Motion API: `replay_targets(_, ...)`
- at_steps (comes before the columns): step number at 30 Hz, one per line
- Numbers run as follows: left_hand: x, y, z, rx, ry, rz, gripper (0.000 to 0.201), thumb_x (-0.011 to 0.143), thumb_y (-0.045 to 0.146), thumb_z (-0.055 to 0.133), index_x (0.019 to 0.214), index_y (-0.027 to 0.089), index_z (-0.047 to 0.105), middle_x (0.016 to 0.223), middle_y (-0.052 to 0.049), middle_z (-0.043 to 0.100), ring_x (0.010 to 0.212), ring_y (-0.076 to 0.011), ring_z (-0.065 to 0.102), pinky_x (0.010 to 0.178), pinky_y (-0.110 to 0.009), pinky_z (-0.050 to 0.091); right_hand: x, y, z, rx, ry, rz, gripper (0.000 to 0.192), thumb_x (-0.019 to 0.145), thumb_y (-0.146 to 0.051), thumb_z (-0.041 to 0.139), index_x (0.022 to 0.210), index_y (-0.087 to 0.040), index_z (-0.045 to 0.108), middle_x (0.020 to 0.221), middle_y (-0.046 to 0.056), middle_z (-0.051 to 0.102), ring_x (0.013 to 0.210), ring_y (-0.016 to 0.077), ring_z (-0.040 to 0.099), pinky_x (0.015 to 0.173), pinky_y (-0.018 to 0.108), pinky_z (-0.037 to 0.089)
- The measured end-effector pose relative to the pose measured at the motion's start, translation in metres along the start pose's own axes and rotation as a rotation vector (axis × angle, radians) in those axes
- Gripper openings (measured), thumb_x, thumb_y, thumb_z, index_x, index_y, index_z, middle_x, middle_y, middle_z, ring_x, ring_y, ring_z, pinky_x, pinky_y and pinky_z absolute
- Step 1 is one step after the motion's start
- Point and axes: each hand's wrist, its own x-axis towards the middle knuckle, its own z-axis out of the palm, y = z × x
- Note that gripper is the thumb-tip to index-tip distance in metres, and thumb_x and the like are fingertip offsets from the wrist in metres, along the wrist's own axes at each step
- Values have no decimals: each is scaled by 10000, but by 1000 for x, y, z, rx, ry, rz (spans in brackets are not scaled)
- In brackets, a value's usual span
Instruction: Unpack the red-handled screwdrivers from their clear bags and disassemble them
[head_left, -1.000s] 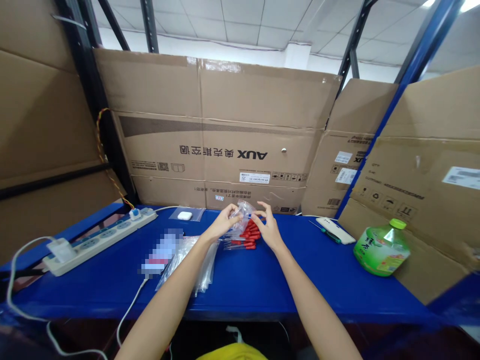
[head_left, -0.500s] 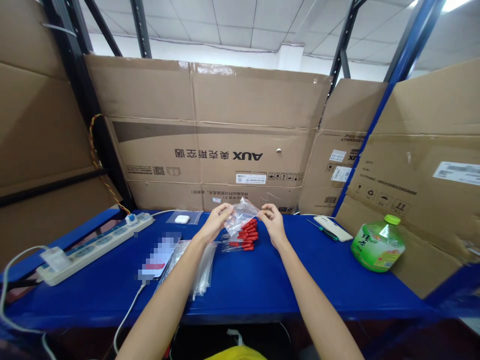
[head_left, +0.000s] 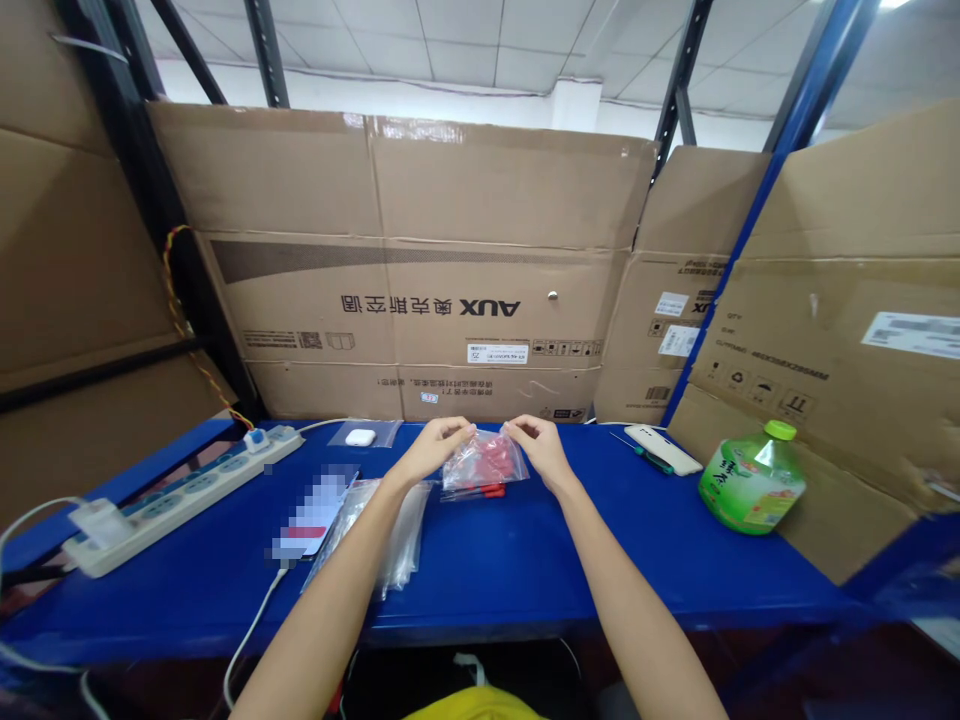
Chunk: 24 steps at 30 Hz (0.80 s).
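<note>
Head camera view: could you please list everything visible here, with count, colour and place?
clear bag: one, transparent, held at its top corners by both hands
screwdrivers: several, red-handled, behind and under the bag
bag stack: clear, left of centre
phone: one, blurred, left
power strip: one, white, far left
earbud case: one, white, at the back
bottle: one, green, right
bench: blue
cardboard boxes: brown, behind
left hand: pinching bag
right hand: pinching bag
</note>
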Motion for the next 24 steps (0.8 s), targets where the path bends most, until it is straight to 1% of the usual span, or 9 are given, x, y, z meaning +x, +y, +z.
replay_targets(3,2,-1,-1,30,53,8,441,885,579,589,770,153,617,609,36,519,497,-83,427,478,-207,318,3,3,-2,45,156,-23,343,789,-522,727,753,-182,696,714,10,664,686,168,572,668,277,433)
replay_targets(5,3,-3,0,48,83,19,433,880,572,601,777,151,625,610,29,542,504,-88,442,477,-208,319,3,3,-1,75,194,-18,357,799,-542,715,765,-189,677,680,-3,635,644,153,543,626,264,416)
replay_targets(8,5,-5,1,36,107,26,418,884,560,601,814,150,638,652,4,618,522,-98,490,493,-208,337,3,2,1,153,156,35,380,796,-575,710,810,-198,667,673,-13,627,603,140,521,569,248,398)
replay_targets(12,5,-5,-1,1,122,19,398,883,553,610,869,156,642,695,-12,662,534,-112,543,516,-214,388,1,-1,2,230,78,109,399,728,-565,777,853,-194,699,723,4,666,640,151,558,596,256,443)
replay_targets(16,0,0,-7,24,47,16,377,886,540,610,900,166,659,763,-23,685,586,-136,599,545,-229,433,0,-4,0,223,79,111,382,686,-526,818,821,-187,705,683,-1,653,602,139,527,585,258,420)
replay_targets(18,-2,5,-9,117,41,62,341,876,509,636,911,175,698,846,-41,718,698,-167,644,632,-250,473,0,-5,-1,209,68,97,369,688,-515,819,810,-186,705,680,-2,648,601,136,519,585,257,410)
replay_targets(21,-3,15,-8,248,90,160,298,876,468,649,924,192,749,963,-64,749,879,-216,662,784,-286,486,-2,-8,2,168,16,85,356,705,-515,804,790,-185,702,706,4,660,623,141,536,604,262,417)
replay_targets(22,-3,18,-6,269,103,182,296,885,463,638,923,194,755,965,-66,752,900,-224,659,800,-291,480,-3,-9,3,153,-7,87,355,710,-517,799,786,-185,701,708,5,662,626,143,541,607,263,418)
replay_targets(24,-3,25,-1,291,106,206,300,906,455,611,907,191,753,918,-60,754,872,-218,657,774,-285,467,-4,-11,7,133,-54,88,355,713,-518,796,787,-184,701,699,3,658,624,143,544,608,262,419)
